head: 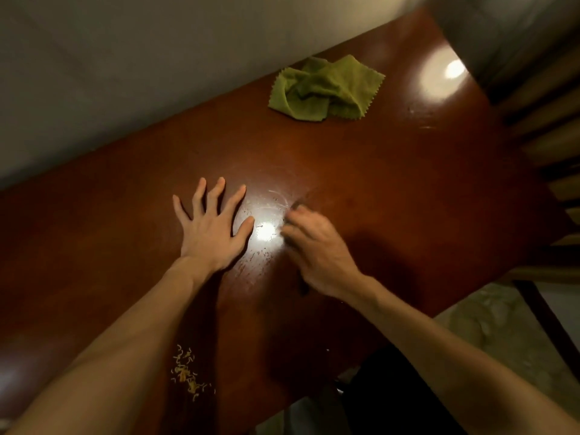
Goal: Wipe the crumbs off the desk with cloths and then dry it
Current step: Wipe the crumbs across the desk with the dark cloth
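Note:
The glossy red-brown desk (392,189) fills the view. My left hand (213,227) lies flat on it, palm down with fingers spread, holding nothing. Just to its right, my right hand (314,246) is blurred and curled over a dark cloth (303,287), of which only edges show beneath the palm and fingers. Between the hands are wet streaks (273,208) and small specks around a light glare. A pile of yellowish crumbs (186,372) sits near the desk's front edge, beside my left forearm. A crumpled green cloth (326,89) lies at the far side, apart from both hands.
A pale wall (125,73) runs along the desk's far edge. A wooden slatted chair (546,130) stands at the right end. Light floor (489,324) shows past the desk's near right corner.

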Demonstrator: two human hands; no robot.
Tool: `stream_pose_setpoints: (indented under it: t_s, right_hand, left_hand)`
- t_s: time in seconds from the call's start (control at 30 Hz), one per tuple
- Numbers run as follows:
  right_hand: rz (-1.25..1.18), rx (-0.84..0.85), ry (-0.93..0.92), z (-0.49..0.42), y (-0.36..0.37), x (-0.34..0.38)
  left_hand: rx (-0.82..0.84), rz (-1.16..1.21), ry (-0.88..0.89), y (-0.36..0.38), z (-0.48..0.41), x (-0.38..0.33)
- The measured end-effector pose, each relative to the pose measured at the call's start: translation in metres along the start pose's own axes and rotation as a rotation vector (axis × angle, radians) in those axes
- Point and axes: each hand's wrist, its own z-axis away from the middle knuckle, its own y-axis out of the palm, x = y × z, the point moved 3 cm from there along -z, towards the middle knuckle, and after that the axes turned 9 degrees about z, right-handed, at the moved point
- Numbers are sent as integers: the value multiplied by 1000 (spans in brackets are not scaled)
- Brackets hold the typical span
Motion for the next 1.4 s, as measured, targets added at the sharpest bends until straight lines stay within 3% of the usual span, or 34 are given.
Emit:
stream_pose_setpoints:
  t_s: [0.07,0.13,0.33,0.43,0.53,0.73,0.87,1.07,1.2,1.4]
  right_hand:
    - [36,122,-210,10,5,15]
    - [7,114,-219,7,-5,-6]
    - [-53,13,340,46,-42,-124]
    - [-130,-16,525,99,-51,-142]
    - [-219,-44,610,135,-37,-103]
    - [-198,-194,587,167,33,39]
    - [-206,-228,698,150,64,120]
    - [-292,-294,694,97,81,187]
    - [-314,-309,658,85,63,147]
    - [-204,-225,591,63,8,-5]
  left_hand:
    - [6,2,0,-2,-1,0]
    - [17,15,3,-3,-1,0]
    - [48,39,15,-2,-4,4]
    - [43,47,40,0,-6,6]
    - [47,43,66,0,-8,10]
    - [85,17,94,3,-14,17]
    - [91,15,91,3,-15,16]
    - [93,32,87,2,-15,16]
    - [78,30,88,4,-16,17]
    - [62,39,78,6,-16,17]
